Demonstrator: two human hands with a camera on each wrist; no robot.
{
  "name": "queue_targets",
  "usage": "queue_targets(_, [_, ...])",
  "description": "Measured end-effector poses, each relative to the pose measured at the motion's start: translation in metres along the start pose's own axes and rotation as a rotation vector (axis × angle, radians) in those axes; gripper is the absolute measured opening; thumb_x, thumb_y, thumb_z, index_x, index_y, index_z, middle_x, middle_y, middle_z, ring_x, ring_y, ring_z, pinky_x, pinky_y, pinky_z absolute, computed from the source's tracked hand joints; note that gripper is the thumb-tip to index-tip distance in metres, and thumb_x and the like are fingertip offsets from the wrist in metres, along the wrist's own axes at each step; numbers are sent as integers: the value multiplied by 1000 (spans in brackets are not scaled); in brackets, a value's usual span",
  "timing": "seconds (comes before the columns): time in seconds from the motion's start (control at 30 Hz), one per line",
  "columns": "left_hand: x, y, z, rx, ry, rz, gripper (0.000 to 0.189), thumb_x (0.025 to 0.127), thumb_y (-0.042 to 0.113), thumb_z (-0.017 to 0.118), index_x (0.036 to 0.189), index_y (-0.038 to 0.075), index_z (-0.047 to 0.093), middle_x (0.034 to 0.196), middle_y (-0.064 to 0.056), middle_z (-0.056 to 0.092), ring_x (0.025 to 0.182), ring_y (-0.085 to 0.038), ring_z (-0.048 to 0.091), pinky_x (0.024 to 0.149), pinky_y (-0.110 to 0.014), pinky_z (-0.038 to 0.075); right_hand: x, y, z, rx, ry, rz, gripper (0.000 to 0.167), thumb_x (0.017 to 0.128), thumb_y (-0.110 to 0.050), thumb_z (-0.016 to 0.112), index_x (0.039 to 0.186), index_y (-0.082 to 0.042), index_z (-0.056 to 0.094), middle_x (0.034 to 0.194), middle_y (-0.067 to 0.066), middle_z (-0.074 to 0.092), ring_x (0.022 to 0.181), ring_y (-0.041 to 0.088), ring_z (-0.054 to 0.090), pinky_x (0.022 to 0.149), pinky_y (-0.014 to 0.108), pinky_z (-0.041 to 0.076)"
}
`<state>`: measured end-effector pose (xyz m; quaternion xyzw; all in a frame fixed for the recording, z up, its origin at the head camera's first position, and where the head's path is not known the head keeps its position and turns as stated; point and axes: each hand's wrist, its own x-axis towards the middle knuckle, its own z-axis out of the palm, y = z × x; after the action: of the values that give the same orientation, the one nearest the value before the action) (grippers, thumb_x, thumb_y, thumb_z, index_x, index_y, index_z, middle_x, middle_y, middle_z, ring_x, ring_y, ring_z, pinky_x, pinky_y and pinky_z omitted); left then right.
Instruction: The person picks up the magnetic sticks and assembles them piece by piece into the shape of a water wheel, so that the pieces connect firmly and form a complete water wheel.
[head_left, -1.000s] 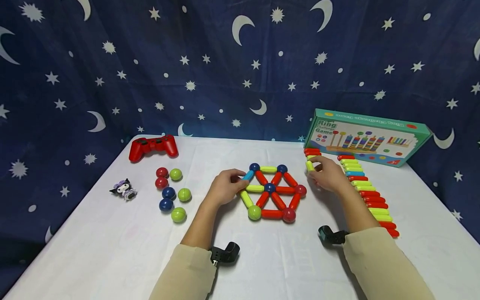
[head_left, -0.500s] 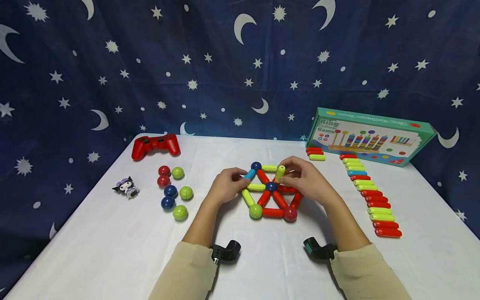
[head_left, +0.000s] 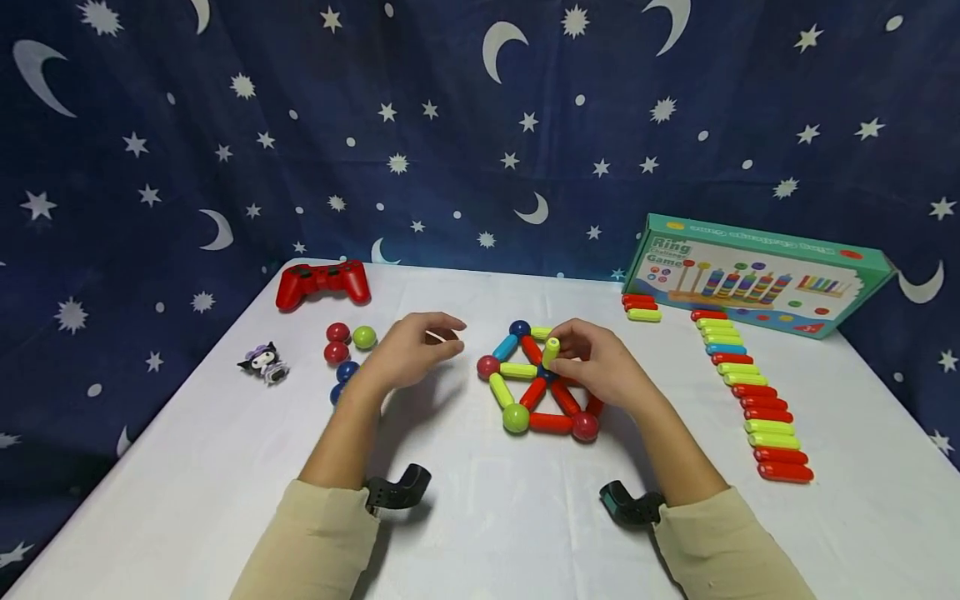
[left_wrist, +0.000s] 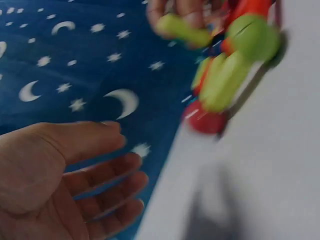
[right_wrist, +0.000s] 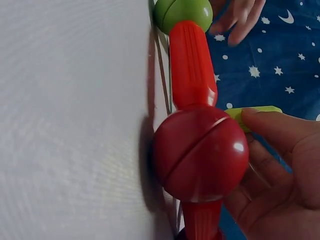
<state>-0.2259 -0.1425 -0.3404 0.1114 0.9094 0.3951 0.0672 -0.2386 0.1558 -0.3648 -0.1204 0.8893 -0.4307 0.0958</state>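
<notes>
we have the white table (head_left: 480, 525), ball-and-rod frame (head_left: 565, 399) lying flat on it, likely for steadiness; left hand (head_left: 408, 352) relaxed, empty, left of it; right hand (head_left: 602, 360) pinches a yellow-green rod (head_left: 551, 352) near-upright, seemingly so its lower end faces the blue centre ball (head_left: 547, 376), contact unclear.

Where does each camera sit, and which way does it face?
Head: worn on the head, facing forward and down at the ball-and-rod frame; left hand, right hand, sleeves show.
Left wrist: worn there, facing past the left hand toward the frame; right hand at top.
Right wrist: worn there, facing the frame's near edge and right hand; left hand at top.
Wrist views share the right hand's lime rod.
</notes>
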Motion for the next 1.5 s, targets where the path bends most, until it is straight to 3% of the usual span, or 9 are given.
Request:
queue_targets(0.17, [-19,-8,-41,204,7,-141,35,99,19,64,130,4,69,123,-19,71,109,-33,66,95,-48,56,-2,-1,-3,-9,11,12,36,96,-16,74,130,-13,63,124,13,70,120,32,64,108,56,49])
queue_targets(0.33, [-30,-18,-52,323,-75,-247,36,93,12,71,128,3,70,119,-21,69,103,-32,65,91,-48,58,-2,2,-4,-4,9,6,37,95,-16,74,130,-12,63,124,14,70,119,32,65,108,55,50])
queue_targets(0.63, [-25,-21,-40,453,-144,-122,29,86,5,73,115,5,76,111,-13,72,102,-28,62,92,-45,57,0,9,3,31,6,-14,37,96,-16,73,130,-9,63,124,14,70,118,31,66,107,53,51])
queue_targets(0.73, [-20,-16,-33,350,-130,-77,31,89,11,74,120,6,75,112,-12,73,101,-26,65,90,-43,57,1,12,4,37,9,-19,35,96,-16,73,129,-9,63,122,13,70,116,30,67,107,52,52])
queue_targets(0.83, [-12,-6,-22,136,-104,11,34,92,19,75,124,10,73,114,-9,73,102,-25,67,90,-40,57,2,12,4,31,12,-14,35,96,-17,74,128,-11,64,121,12,70,115,29,67,106,51,53])
queue_targets(1.0, [6,24,9,-224,-71,158,35,94,24,75,127,13,72,125,-4,71,111,-25,70,97,-40,58,3,12,1,34,12,-17,35,96,-18,73,129,-11,63,121,11,70,115,28,66,106,50,53])
queue_targets(1.1, [15,43,28,-347,-36,199,34,94,23,76,127,15,72,127,-1,72,113,-23,71,98,-40,58,1,12,1,54,3,-33,35,96,-17,73,129,-10,63,120,12,70,114,28,66,106,50,52])
queue_targets(1.27, [26,66,56,-470,-1,182,36,94,18,75,130,16,71,128,0,71,115,-21,70,97,-39,58,-1,15,1,93,6,-55,31,96,-15,72,126,-9,64,119,11,72,113,28,68,106,50,52])
queue_targets(1.5, [31,72,77,-499,40,137,37,94,11,74,131,14,71,129,-2,70,112,-22,70,90,-35,60,0,19,1,125,9,-61,34,96,-15,72,129,-8,64,122,12,72,114,28,68,106,51,52])
